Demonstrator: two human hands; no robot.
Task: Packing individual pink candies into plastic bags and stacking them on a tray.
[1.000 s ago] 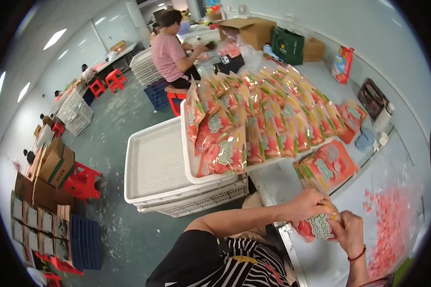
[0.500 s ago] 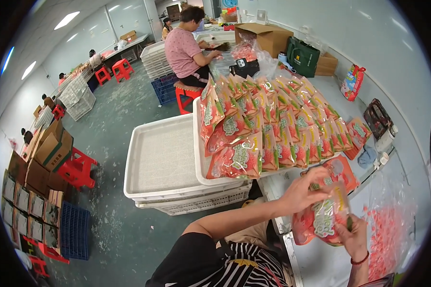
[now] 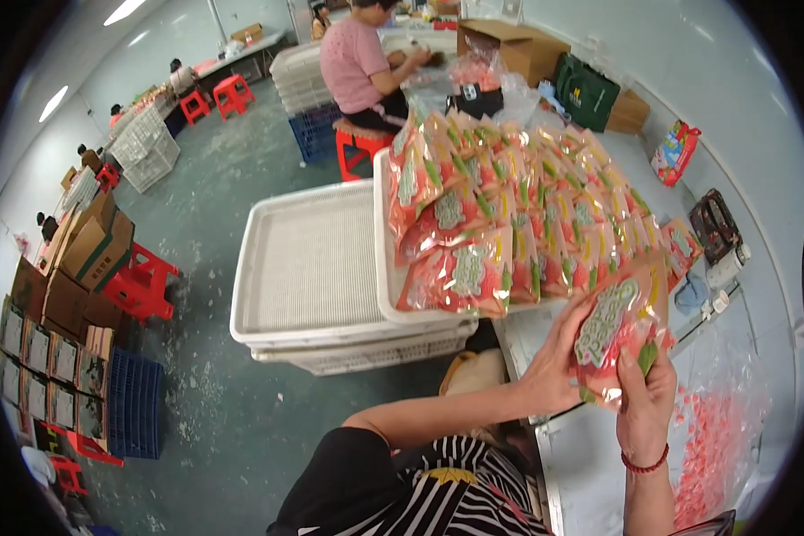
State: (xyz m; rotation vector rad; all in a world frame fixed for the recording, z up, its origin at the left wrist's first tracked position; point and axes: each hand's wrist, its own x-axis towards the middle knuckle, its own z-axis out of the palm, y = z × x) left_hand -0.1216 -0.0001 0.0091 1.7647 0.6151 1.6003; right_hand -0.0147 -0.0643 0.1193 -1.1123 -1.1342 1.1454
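Both hands hold a plump pink-and-red snack pouch [image 3: 623,335] with a clear film front and a green leaf print, tilted in front of my chest. My left hand [image 3: 556,371] is closed on the pouch's left side, its fingers partly hidden behind it. Gripping the lower right corner is my right hand [image 3: 648,397], thumb on the front, a red bracelet at the wrist. Just beyond, a white tray [image 3: 382,259] is heaped with rows of filled pouches [image 3: 464,272] of the same kind.
Left of the heaped tray is a stack of white mesh trays [image 3: 308,268]. On the table's right lies a clear bag of pink pieces [image 3: 710,447]. Farther back are a cardboard box [image 3: 514,58], a dark green bag [image 3: 585,92] and a seated co-worker [image 3: 355,67]. Red stools [image 3: 143,286] stand left.
The pouch has been raised and tilted. My left hand has moved from its top edge down to its left side, while my right hand keeps the lower corner. The view has shifted slightly.
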